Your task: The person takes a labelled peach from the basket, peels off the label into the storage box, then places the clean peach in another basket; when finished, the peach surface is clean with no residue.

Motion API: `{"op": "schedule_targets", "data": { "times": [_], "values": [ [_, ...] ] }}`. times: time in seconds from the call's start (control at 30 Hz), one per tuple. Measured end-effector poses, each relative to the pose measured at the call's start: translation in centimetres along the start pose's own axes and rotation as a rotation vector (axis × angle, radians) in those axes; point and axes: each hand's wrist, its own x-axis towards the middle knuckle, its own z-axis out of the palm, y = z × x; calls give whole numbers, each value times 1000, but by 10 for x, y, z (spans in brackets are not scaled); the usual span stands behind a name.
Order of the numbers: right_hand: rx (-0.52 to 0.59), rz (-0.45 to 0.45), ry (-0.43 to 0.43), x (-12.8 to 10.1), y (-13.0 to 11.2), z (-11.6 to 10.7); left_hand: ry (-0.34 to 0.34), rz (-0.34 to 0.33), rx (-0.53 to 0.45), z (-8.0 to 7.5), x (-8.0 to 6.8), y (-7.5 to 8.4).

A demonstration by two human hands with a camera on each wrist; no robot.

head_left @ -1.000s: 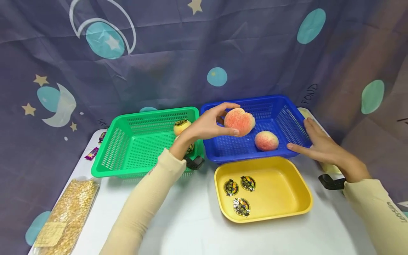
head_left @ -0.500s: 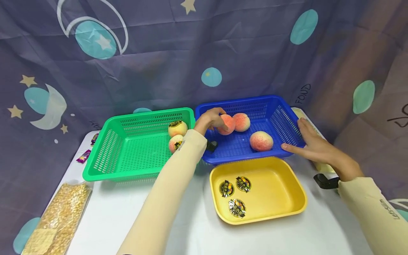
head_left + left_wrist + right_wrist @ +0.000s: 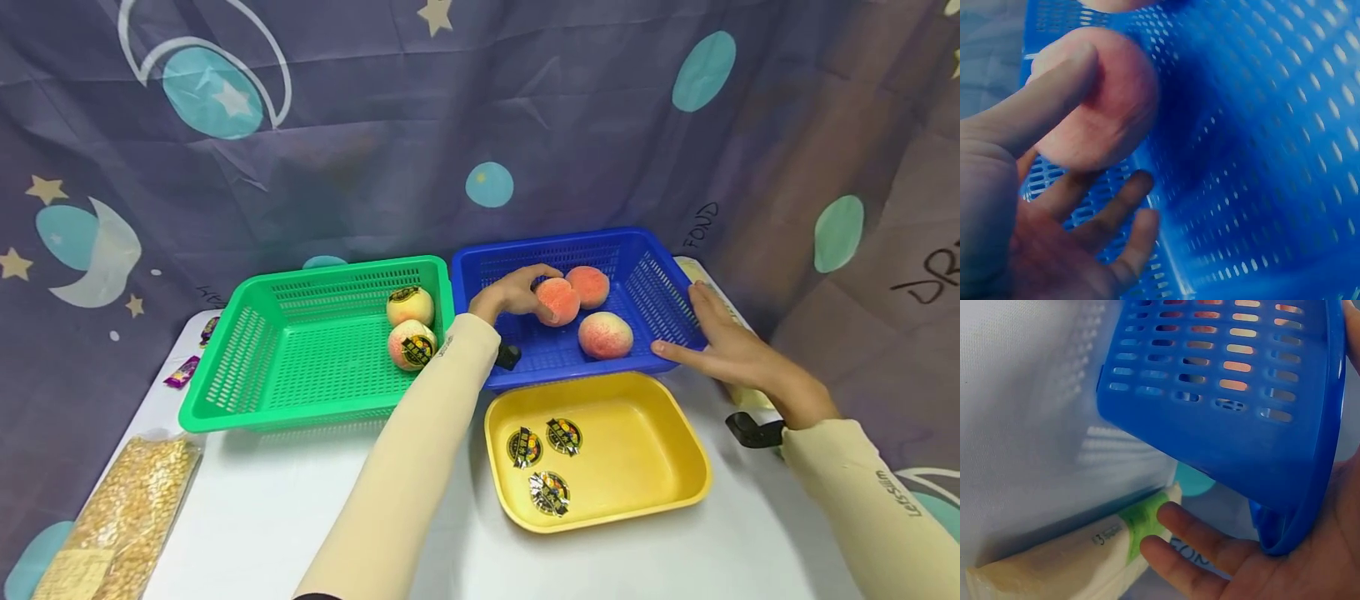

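Note:
My left hand (image 3: 517,296) is inside the blue basket (image 3: 555,367), pinching a pink peach (image 3: 558,302) between thumb and fingers. In the left wrist view the thumb presses on the held peach (image 3: 1113,100), while some fingers stand loose below it. Two other peaches lie in the basket: one (image 3: 589,286) right behind the held one, another (image 3: 605,335) nearer the front. At the basket's right rim, my right hand (image 3: 735,354) rests with its fingers stretched out. Its palm lies by the rim in the right wrist view.
Left of the blue basket, a green basket (image 3: 322,358) holds two stickered peaches (image 3: 410,307). A yellow tray (image 3: 637,450) in front has several round stickers (image 3: 564,437) stuck inside. A bag of kernels (image 3: 123,508) and purple wrapped sweets (image 3: 182,372) lie far left. A pale package (image 3: 1072,550) lies right.
The left hand has put one of two peaches down inside the blue basket and still grips the other. It moved down, then slightly right. The right hand stays at the rim; the view has shifted.

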Motion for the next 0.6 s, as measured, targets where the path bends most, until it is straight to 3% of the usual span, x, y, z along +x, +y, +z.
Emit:
{"op": "schedule_targets", "data": {
  "times": [0.23,0.6],
  "values": [
    [-7,0,1,0,1,0,-14,60,13,3,-1,-3],
    [-2,9,-8,1,1,2,8,27,54,0,-4,-5]
  ]
}}
